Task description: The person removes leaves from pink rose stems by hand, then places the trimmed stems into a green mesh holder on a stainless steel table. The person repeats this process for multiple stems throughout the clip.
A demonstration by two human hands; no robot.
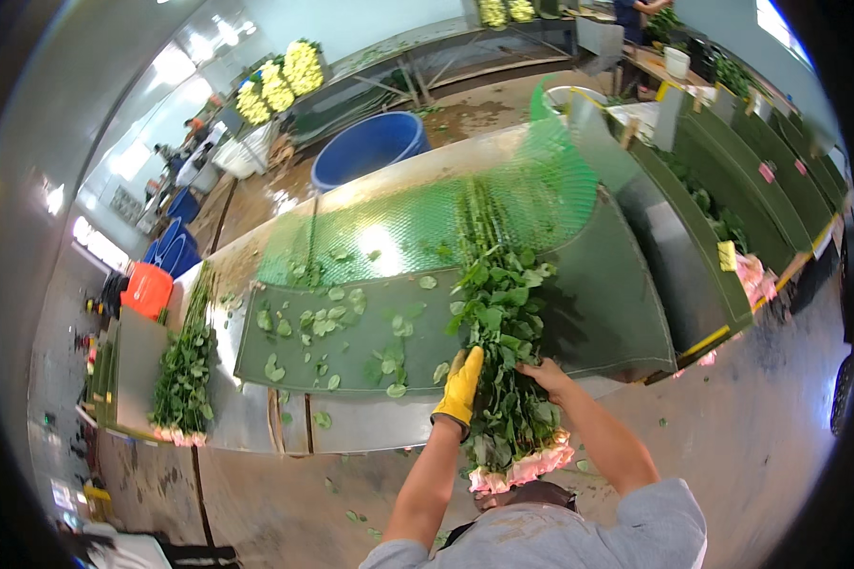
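Note:
A large bunch of pink roses (502, 313) lies across the near edge of the worktable, blooms towards my body and green stems pointing away over a sheet of green plastic mesh (398, 227). My left hand (459, 387), in a yellow glove, is against the left side of the leafy stems, fingers partly hidden. On the right side of the same bunch, my bare right hand (544, 377) has its fingers in among the leaves. Loose leaves (324, 320) are scattered over the dark green mat (413, 341) to the left of the bunch.
Another bunch of pink roses (185, 377) lies at the table's left end. Green-lined divider panels (683, 227) rise at the right, with pink blooms (751, 277) between some. Beyond the table stand a blue tub (373, 149) and yellow flower bunches (277, 85). A person (630, 21) works at the upper right.

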